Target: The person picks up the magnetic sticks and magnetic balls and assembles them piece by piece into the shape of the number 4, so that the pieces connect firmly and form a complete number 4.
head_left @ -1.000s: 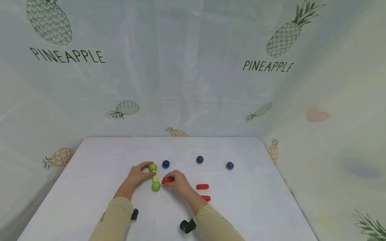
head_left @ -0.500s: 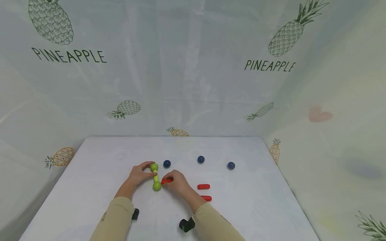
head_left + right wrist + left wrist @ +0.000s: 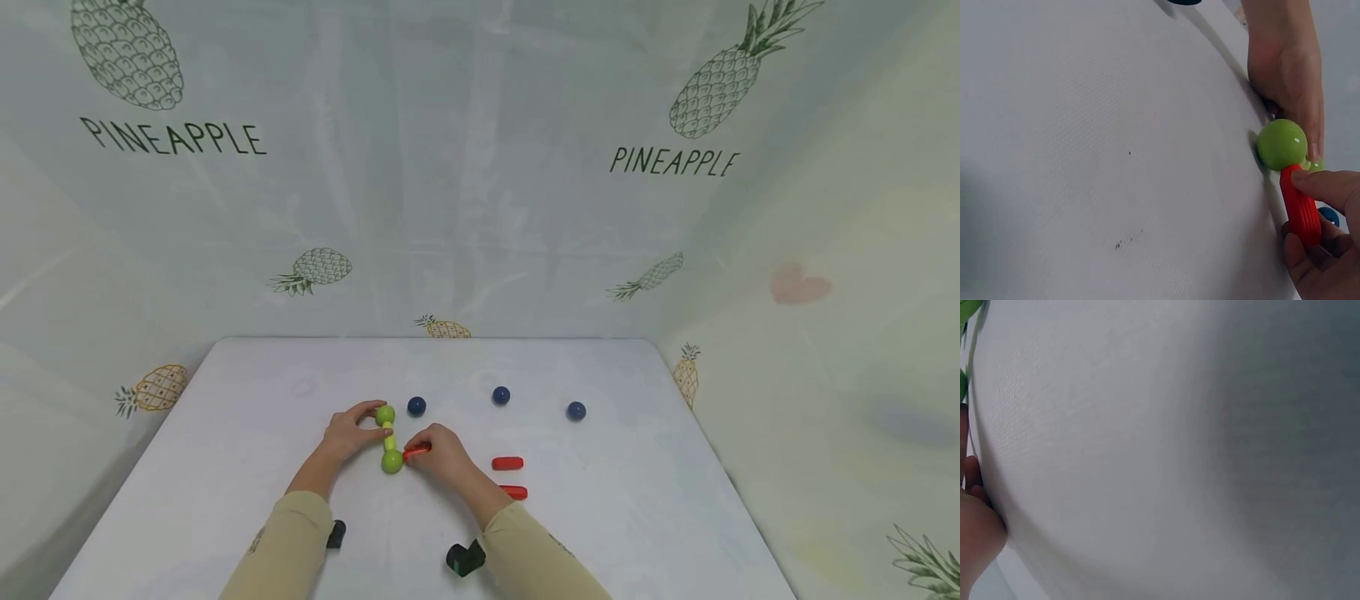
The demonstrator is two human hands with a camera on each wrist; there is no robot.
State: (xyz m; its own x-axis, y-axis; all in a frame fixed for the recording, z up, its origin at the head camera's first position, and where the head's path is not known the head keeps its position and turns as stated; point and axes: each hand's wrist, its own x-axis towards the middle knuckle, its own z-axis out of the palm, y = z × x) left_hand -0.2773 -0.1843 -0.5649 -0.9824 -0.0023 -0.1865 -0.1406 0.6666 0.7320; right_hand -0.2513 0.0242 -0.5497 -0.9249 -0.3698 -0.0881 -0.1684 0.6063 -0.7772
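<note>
Fingers (image 3: pixel 1297 253) and thumb of a person's right hand (image 3: pixel 444 457) are clamped on a red bar (image 3: pixel 1301 212) above a white table (image 3: pixel 630 500), its left end at the near green ball (image 3: pixel 392 462); the two appear to touch, though whether the bar sits inside the ball cannot be told. Opposite, the left hand (image 3: pixel 347 435) grips the far green ball (image 3: pixel 386 415), forefinger on its far side and thumb on the near side, by the yellow-green rod (image 3: pixel 389 441) linking both balls, a hold that seems meant to keep the piece from rolling as the bar meets it. The right hand's pinch leaves the bar's left tip bare, likely so the fingers stay out of the joint. Just right of the far green ball sits the left blue ball (image 3: pixel 416 407), close enough to be nudged; the middle blue ball (image 3: pixel 501 396) and right blue ball (image 3: pixel 576 411) rest well apart, farther right. Two loose bars lie right of the right hand: the far loose bar (image 3: pixel 507 463) in full view, the near loose bar (image 3: pixel 514 492) partly hidden by the right forearm (image 3: pixel 480 500). Behind the table hangs pineapple-print cloth (image 3: pixel 450 183)
</note>
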